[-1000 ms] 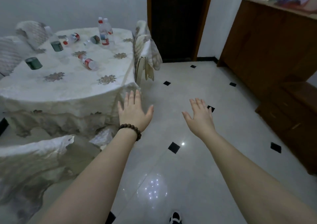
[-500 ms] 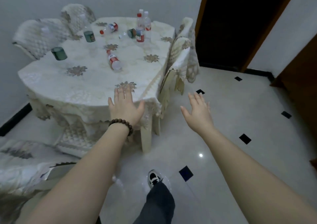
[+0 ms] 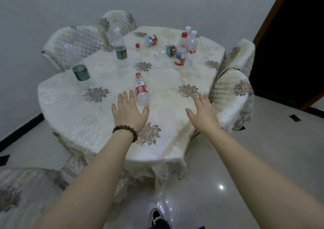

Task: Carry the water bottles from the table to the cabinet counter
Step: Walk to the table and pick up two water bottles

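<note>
both arms reach out over the bench (image 3: 70, 106), which wears a pale embroidered cloth. the left hand (image 3: 128, 112), beaded bracelet (image 3: 125, 132) at the wrist, floats palm down with its fingers (image 3: 124, 97) straight and spread wide, holding nothing. just past those fingertips lies the nearest bottle (image 3: 141, 88), on its side, red cap pointing away, red label up. whether the fingertips touch it, cannot tell. the right hand (image 3: 204, 114) hangs over the bench's near right edge, fingers likewise straight and loosely apart, empty.

farther back, the traffic: a red-labelled upright bottle (image 3: 181, 52) stands at far right with two white-capped bottles (image 3: 192, 42) bunched close behind it. a green-labelled bottle on its side (image 3: 168, 50) lies just left of that group. another red-capped bottle (image 3: 147, 42) lies flat near the far edge. two clear upright bottles with green labels stand to the left, one toward the far middle (image 3: 121, 51), one near the left rim (image 3: 81, 71).

covered chairs crowd the bench: two at the far left (image 3: 73, 43), two on the right (image 3: 231, 92), the nearer one just beside the right hand. a dark doorway (image 3: 298, 44) fills the right. a shoe (image 3: 156, 217) shows on the glossy floor (image 3: 236, 158) below.
</note>
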`<state>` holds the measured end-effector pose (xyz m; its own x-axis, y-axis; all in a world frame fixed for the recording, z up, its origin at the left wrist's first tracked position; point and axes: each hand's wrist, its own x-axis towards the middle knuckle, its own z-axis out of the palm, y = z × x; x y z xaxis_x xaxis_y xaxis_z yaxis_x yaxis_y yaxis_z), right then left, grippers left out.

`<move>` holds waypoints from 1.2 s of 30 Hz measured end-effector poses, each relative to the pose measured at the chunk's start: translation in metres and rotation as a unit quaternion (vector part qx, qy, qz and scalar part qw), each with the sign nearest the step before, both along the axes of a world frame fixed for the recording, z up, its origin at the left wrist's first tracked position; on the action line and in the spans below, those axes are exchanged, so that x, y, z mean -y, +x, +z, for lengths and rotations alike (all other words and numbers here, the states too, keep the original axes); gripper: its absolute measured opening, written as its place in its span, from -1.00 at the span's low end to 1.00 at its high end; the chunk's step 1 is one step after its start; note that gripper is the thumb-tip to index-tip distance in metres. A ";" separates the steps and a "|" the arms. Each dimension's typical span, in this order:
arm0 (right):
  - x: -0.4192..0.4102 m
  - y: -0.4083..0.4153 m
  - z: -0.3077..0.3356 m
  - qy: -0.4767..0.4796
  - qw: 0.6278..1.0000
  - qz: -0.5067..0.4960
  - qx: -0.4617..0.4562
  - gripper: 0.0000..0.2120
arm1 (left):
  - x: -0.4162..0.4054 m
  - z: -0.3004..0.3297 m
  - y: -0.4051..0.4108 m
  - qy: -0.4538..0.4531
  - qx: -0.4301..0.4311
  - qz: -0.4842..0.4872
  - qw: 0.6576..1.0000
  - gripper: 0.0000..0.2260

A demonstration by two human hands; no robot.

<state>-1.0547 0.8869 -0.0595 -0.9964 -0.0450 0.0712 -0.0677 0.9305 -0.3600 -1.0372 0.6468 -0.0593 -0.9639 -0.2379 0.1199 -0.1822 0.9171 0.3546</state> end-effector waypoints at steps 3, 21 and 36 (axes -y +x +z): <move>0.003 -0.045 -0.002 -0.001 1.000 0.017 0.001 -0.42 | 0.003 0.004 -0.036 -0.005 0.010 0.019 1.000 -0.32; -0.002 -0.279 -0.033 0.005 0.970 0.236 0.056 -0.43 | -0.037 -0.032 -0.169 0.000 0.066 0.235 0.970 -0.34; -0.026 -0.341 -0.063 -0.022 0.952 0.293 0.084 -0.43 | -0.050 -0.062 -0.258 0.019 0.203 0.261 0.944 -0.03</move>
